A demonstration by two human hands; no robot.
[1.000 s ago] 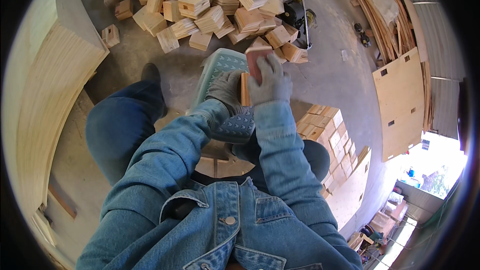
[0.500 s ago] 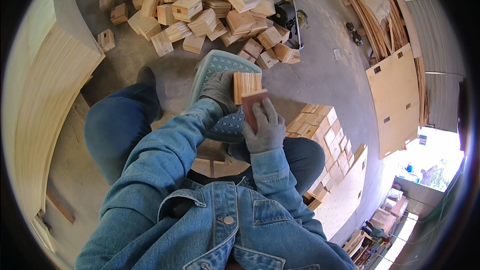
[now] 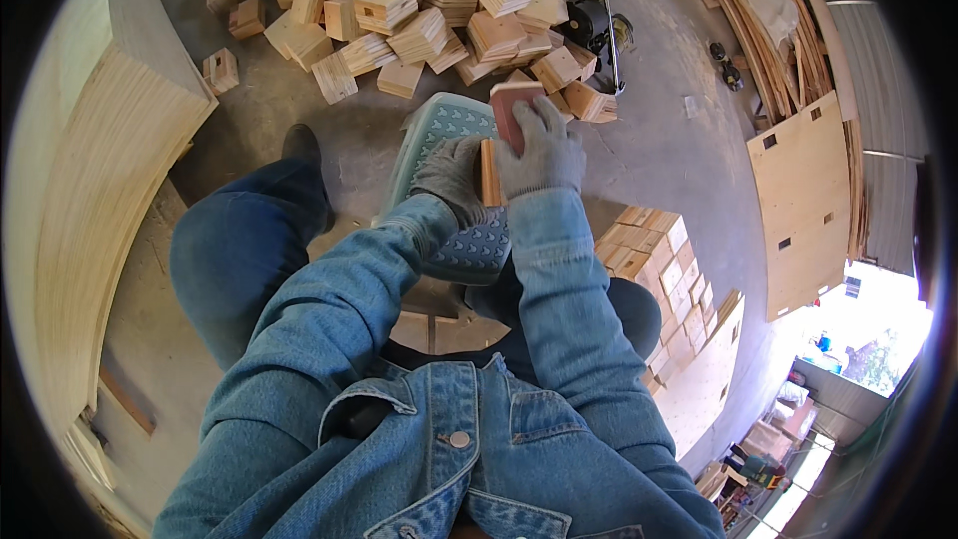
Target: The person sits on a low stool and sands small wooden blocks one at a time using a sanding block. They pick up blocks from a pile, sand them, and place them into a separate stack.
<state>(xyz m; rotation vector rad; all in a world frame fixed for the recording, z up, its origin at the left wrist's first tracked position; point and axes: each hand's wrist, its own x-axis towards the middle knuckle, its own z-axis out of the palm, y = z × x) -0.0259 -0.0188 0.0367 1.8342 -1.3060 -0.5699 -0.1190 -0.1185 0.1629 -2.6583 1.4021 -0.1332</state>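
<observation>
My gloved left hand (image 3: 451,180) is closed around a plywood block (image 3: 490,172), holding it above a pale green plastic stool (image 3: 424,135) with a patterned top. My gloved right hand (image 3: 544,152) grips a reddish-brown sanding block (image 3: 516,108), its fingers wrapped over the near face. The sanding block is at the far end of the plywood block, and my right hand hides much of that block. Whether the two blocks touch, I cannot tell.
Loose plywood blocks (image 3: 419,30) lie heaped on the floor ahead, beside a black tool with a metal bar (image 3: 609,35). Stacked blocks (image 3: 671,274) stand on a board at the right. A tall stack of curved-looking sheets (image 3: 110,150) rises at the left; plywood panels (image 3: 808,200) lean far right.
My right hand has moved forward, away from me, carrying the sanding block along the plywood block to its far end. My left hand keeps its hold with little movement.
</observation>
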